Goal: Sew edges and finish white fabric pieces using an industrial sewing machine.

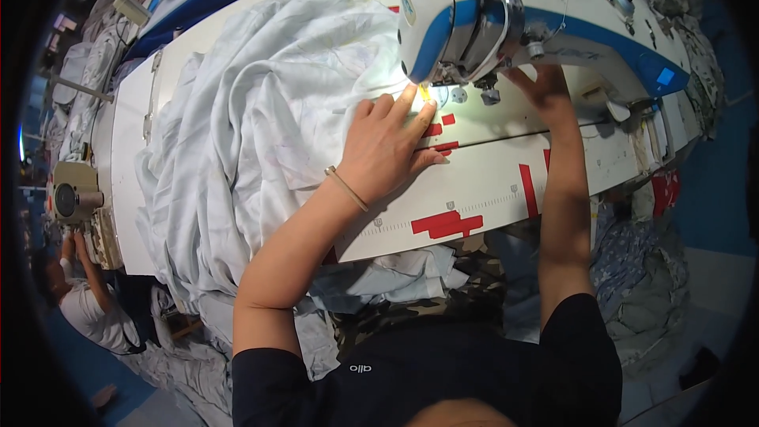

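My left hand (pixel 387 142) lies flat with fingers apart at the edge of a large, crumpled white cloth (pixel 261 87). Its fingertips are beside a small yellow piece (pixel 425 93) under the lit needle area of a white and blue sewing machine (pixel 545 28). My right hand (pixel 545 91) reaches in under the machine's arm, right of the needle. The fingers that show there are spread, nothing visible in them; the machine's arm hides the other fingertips. The cloth drapes over the table's left part and down its near edge.
The white sewing table (pixel 490 182) carries red tape strips (pixel 447 224) and a printed ruler along its near edge. More cloth hangs below it by my lap. At the far left a person (pixel 99 300) works at another machine (pixel 75 199). Grey cloth (pixel 640 292) is heaped at the right.
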`<state>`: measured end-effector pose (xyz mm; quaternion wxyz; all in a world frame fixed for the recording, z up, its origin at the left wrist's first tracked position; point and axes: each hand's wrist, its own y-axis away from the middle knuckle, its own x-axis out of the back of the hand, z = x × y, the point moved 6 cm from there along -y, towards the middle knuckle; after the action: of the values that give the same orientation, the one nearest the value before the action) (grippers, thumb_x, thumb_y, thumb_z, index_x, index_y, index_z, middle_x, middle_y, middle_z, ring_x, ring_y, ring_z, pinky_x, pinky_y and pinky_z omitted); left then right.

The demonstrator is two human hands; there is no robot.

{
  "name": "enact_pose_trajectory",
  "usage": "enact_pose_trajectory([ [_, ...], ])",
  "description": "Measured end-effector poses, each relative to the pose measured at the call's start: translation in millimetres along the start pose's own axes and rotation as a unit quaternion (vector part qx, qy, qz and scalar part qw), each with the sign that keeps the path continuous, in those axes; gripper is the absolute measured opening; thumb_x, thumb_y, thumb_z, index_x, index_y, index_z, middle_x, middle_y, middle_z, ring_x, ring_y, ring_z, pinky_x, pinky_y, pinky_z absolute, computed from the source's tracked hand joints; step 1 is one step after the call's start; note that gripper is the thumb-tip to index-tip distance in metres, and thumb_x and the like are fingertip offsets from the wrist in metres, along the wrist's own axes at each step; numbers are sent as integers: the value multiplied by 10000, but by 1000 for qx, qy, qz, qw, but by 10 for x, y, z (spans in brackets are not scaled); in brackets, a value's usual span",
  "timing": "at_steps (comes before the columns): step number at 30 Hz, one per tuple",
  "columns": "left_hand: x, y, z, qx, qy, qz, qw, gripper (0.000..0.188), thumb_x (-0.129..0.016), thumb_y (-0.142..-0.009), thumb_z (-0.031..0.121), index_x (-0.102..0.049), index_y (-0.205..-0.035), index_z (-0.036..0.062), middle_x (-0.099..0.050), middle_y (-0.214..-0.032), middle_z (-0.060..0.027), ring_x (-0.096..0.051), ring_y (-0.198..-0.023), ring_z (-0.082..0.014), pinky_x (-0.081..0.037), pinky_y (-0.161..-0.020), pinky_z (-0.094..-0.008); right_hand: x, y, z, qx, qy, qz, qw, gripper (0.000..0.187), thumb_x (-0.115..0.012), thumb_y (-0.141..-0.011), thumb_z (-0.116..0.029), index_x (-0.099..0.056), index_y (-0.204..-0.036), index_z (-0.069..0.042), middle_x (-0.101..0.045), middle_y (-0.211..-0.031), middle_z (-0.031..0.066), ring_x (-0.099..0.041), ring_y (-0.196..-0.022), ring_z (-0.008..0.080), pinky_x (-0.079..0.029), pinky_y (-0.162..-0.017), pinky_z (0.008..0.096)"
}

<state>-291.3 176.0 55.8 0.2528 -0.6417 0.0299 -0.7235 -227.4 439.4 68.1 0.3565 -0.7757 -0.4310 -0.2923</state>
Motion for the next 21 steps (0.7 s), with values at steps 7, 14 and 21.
enact_pose_trajectory([
  [7, 496, -57, -680, -46, 148, 172, 973, 350, -775, -842, 161, -693, -1157, 33, -668, -1230, -153, -640, -1037, -371, -515, -928, -430, -42, 841, -901, -13, -382, 0, 924, 204, -591, -930, 44, -695, -1105, 25, -656, -1178, 113, -624, -1080, 179, -502, -933, 308],
  [14, 816, 1503, -1923, 275, -190, -158, 929, 742, -562, -972, 564, -368, -1563, 160, -398, -1528, -317, -409, -1370, -518, -360, -1147, -516, -985, 2424, -1822, -7, -538, -433, 723, 307, -669, -941, -10, -658, -1246, 13, -622, -1287, 128, -658, -1088, 200, -536, -925, 319],
  [21, 1560, 2505, -570, 309, 11, -231, 923, 679, -687, -939, 401, -470, -1493, 75, -532, -1417, -300, -562, -1250, -449, -488, -1019, -452, -1661, 2964, -1268, -237, -602, -402, 648, 692, -757, -919, -143, -398, -1494, -4, -470, -1481, 128, -523, -1309, 210, -481, -1050, 337],
])
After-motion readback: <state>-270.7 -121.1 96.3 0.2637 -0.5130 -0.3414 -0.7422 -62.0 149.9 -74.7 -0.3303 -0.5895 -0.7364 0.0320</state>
